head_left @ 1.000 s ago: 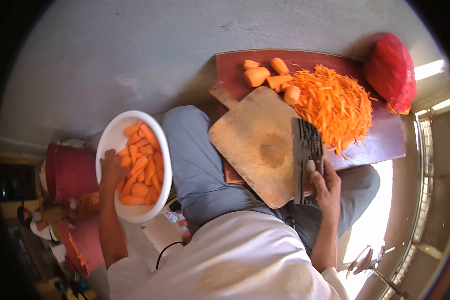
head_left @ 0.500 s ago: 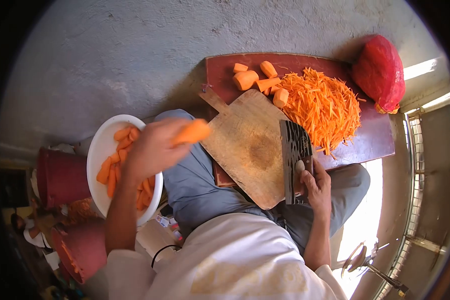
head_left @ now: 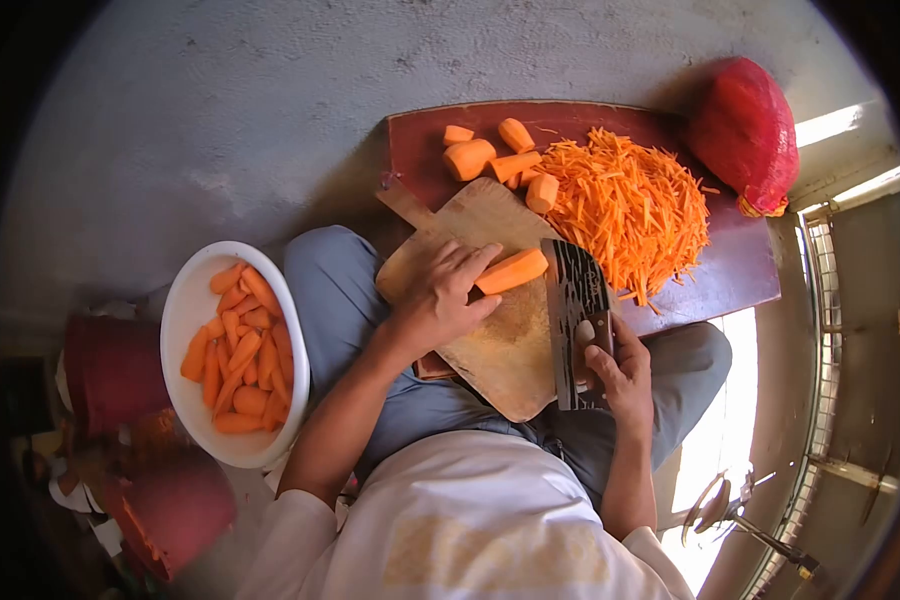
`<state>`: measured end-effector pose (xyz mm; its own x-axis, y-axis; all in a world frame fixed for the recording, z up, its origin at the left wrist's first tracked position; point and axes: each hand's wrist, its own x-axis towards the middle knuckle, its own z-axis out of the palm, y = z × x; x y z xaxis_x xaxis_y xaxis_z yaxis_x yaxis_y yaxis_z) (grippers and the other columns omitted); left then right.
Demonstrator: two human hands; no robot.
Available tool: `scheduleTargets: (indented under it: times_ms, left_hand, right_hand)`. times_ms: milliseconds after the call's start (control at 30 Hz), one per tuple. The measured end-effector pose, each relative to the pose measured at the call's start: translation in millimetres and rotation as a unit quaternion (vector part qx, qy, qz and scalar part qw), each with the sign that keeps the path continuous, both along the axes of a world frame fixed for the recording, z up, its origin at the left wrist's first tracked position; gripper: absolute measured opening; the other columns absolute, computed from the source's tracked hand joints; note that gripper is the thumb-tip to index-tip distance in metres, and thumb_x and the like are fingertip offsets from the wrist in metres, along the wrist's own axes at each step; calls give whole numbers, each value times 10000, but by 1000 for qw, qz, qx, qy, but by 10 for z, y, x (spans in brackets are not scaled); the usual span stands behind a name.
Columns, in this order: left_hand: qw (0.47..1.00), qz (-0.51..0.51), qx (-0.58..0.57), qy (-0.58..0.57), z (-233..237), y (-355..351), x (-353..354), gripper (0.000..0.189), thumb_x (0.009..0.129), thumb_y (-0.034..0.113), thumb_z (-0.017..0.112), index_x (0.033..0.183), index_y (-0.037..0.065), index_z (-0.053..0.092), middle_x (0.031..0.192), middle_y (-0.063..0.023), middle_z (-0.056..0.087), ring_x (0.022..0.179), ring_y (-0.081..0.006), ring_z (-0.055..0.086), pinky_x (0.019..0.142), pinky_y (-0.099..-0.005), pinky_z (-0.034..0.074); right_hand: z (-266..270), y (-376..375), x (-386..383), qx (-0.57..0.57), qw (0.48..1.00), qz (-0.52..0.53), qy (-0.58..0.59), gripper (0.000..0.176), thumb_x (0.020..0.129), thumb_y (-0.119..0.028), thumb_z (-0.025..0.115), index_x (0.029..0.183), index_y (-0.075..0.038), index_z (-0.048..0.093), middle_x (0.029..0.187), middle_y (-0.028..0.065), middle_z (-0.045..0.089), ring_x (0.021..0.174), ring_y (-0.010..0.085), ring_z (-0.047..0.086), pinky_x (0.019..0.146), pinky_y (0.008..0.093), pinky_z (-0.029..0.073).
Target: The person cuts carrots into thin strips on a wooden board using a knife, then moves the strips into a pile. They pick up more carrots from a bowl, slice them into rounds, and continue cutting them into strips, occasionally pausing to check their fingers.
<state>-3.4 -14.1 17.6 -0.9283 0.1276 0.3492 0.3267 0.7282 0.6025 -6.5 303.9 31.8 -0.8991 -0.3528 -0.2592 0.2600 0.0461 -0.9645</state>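
Observation:
My left hand [head_left: 442,300] is closed around one end of a peeled carrot [head_left: 513,271], which lies over the wooden cutting board [head_left: 505,375]. In my right hand [head_left: 626,375] is a cleaver [head_left: 573,300] with a wide, dark-patterned blade, gripped by its brown handle. The blade stands at the board's right side, close to the carrot's free end. Beyond it a heap of shredded carrot [head_left: 625,215] spreads over the red tabletop [head_left: 725,280]. Several short carrot chunks [head_left: 469,159] sit at the board's far edge.
A white tub [head_left: 175,370] of peeled carrots stands left of my knee. Farther left are red buckets [head_left: 120,375]. A red mesh sack [head_left: 745,130] rests at the tabletop's far right corner, near the wall [head_left: 270,120]. A metal-framed fan [head_left: 715,505] is at lower right.
My left hand has moved right from above the tub to the board, bringing the carrot with it. The cleaver stays in my right hand, nearly in place. The view has shifted slightly.

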Motion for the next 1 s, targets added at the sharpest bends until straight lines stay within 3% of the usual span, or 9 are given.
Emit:
scheduleTargets:
  times_ms: [267, 367, 767, 967, 1000]
  left_hand:
    - [998, -6, -5, 61, -186, 102, -40, 604, 835, 99, 888, 1382, -39, 672, 1177, -202, 737, 1066, -390, 686, 952, -478, 584]
    - [999, -4, 1, 51, -164, 107, -40, 561, 839, 86, 878, 1348, -42, 680, 1162, -201, 734, 1047, -391, 691, 940, -481, 594]
    - [998, -11, 27, 54, -133, 84, -87, 437, 853, 55, 843, 1252, -49, 699, 1096, -213, 726, 1044, -408, 687, 946, -498, 584]
    - [990, 58, -6, 127, 179, -125, -463, 384, 867, 16, 798, 1231, -56, 699, 1125, -224, 739, 1036, -431, 685, 934, -518, 578]
    - [993, 76, 25, 83, 208, -167, -586, 357, 870, 17, 785, 1212, -55, 713, 1132, -227, 741, 1043, -434, 686, 938, -518, 578]
  right_hand:
    - [-28, -29, -40, -28, 999, -14, -29, 490, 1009, -172, 741, 1451, 1, 620, 884, -12, 679, 607, 58, 589, 525, 218, 439]
    - [-6, -78, -52, -50, 998, -23, -28, 342, 1022, -153, 746, 1288, 21, 620, 849, 17, 620, 585, 88, 588, 487, 224, 417]
    - [0, -136, -113, -39, 999, -11, -20, 324, 1008, -189, 750, 1244, 7, 644, 826, 6, 620, 529, 87, 537, 487, 230, 419]
    - [-44, -95, -116, -12, 1000, 4, 4, 257, 1018, -140, 679, 1239, -9, 661, 833, 5, 643, 545, 90, 546, 523, 252, 437]
    - [-44, -96, -114, -14, 1000, 8, 7, 255, 1029, -140, 669, 1250, -13, 659, 847, 0, 638, 548, 88, 548, 525, 252, 443]
